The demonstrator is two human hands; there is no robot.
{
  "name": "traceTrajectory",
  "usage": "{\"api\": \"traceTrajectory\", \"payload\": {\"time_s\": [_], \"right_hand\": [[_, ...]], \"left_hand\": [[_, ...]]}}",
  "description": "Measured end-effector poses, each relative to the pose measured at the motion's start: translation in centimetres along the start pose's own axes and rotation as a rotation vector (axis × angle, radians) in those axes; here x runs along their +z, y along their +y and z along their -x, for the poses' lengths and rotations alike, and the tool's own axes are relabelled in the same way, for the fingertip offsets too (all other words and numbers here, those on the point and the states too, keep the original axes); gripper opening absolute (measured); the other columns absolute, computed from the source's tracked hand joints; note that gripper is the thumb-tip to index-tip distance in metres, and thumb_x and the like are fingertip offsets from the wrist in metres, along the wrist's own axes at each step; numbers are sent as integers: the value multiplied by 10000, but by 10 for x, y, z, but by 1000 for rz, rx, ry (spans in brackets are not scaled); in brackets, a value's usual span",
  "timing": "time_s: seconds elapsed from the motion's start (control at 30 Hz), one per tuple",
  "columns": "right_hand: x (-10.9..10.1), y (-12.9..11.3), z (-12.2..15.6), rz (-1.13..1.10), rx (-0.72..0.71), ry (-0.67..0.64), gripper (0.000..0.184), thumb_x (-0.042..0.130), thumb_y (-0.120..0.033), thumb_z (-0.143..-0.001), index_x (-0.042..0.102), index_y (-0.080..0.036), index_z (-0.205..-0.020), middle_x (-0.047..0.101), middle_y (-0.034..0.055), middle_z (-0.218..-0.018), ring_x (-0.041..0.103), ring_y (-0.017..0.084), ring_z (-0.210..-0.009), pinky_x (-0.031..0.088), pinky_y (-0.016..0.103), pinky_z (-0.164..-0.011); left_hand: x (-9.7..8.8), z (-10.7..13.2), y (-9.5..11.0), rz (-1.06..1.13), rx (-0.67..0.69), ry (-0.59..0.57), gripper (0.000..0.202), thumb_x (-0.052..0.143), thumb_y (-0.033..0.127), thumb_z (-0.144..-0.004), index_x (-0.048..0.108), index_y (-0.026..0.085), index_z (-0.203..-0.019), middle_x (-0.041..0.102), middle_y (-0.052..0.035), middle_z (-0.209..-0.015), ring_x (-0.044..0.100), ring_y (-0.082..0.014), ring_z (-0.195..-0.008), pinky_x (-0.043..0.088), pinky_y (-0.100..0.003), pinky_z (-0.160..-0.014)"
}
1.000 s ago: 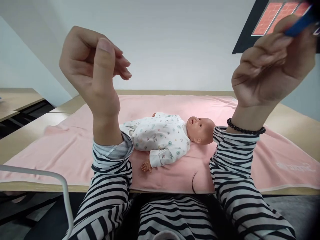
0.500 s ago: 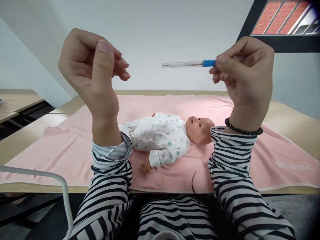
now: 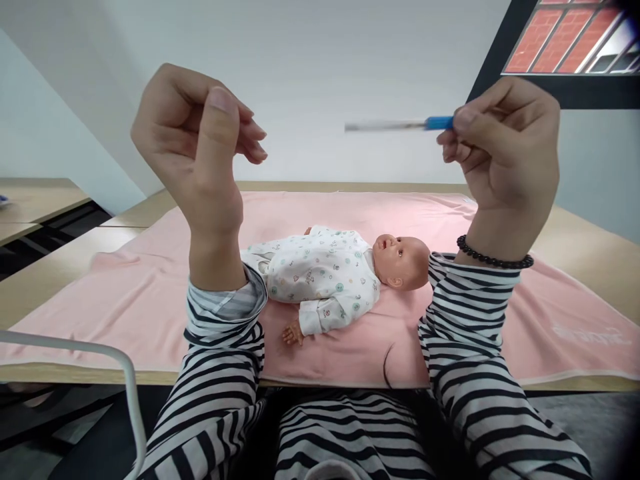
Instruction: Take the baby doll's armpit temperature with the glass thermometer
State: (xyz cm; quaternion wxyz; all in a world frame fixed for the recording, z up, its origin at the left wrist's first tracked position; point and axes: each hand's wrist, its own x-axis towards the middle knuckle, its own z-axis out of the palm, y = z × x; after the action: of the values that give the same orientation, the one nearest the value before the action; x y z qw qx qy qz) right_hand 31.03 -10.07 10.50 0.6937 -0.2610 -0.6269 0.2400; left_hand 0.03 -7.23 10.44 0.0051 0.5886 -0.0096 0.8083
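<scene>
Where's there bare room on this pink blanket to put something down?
On the blanket, one bare patch lies left of the left sleeve, another between the right sleeve and the white lettering, and a strip runs behind the doll. It's crowded between the sleeves: the doll fills the middle, and higher up the right hand holds a blue-ended stick.

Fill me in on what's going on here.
A person holds a slim stick by its blue end in the right grip, roughly level in the air; its pale length is blurred. The left grip is up too, loosely curled, with nothing visible in it. Below, a doll in a patterned white outfit lies on a pink cloth over the table.
</scene>
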Motion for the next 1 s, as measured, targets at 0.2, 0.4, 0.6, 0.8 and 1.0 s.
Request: {"api": "traceTrajectory", "payload": {"time_s": [0.2, 0.4, 0.6, 0.8, 1.0], "right_hand": [[9, 4, -2, -62, 38, -84, 198, 856, -586, -692, 716, -450, -728, 700, -26, -800, 650, 297, -808, 544, 539, -716], [7, 7, -5, -140, 54, -76, 179, 855, -584, -727, 735, -463, -781, 712, -29, -819, 642, 274, -805, 519, 481, -670], [4, 9, -7, -154, 49, 7, 167, 817, -553, -742, 715, -424, -770, 694, -18, -843, 618, 260, -771, 497, 466, -659], [7, 0, -1, -74, 11, -44, 213, 900, -544, -691, 716, -440, -713, 648, -9, -799, 572, 251, -731, 458, 458, -603], [21, -3, 4, -37, -87, 20, 212, 879, -503, -724, 691, -407, -704, 606, 14, -744, 632, 302, -790, 481, 511, -630]], "left_hand": [[2, 0, -1, -12, 6, 5, 394, 872, 627, -848, 792, 248, -774, 521, 20, -599, 522, -92, -474, 355, -242, -351], [0, 0, -4, 20, 11, 3, 442, 877, 651, -830, 805, 217, -784, 501, 14, -594, 523, -84, -473, 374, -220, -351], [-1, 0, -3, 8, 13, -22, 420, 872, 635, -845, 803, 223, -799, 520, 11, -610, 528, -95, -488, 361, -237, -364], [-2, 1, -4, -41, 17, -49, 474, 802, 686, -887, 777, 219, -808, 524, 3, -613, 545, -109, -488, 347, -258, -364], [-4, 2, -5, -33, -16, -73, 388, 869, 597, -867, 787, 224, -798, 567, 3, -614, 536, -109, -484, 350, -263, -366]]}}
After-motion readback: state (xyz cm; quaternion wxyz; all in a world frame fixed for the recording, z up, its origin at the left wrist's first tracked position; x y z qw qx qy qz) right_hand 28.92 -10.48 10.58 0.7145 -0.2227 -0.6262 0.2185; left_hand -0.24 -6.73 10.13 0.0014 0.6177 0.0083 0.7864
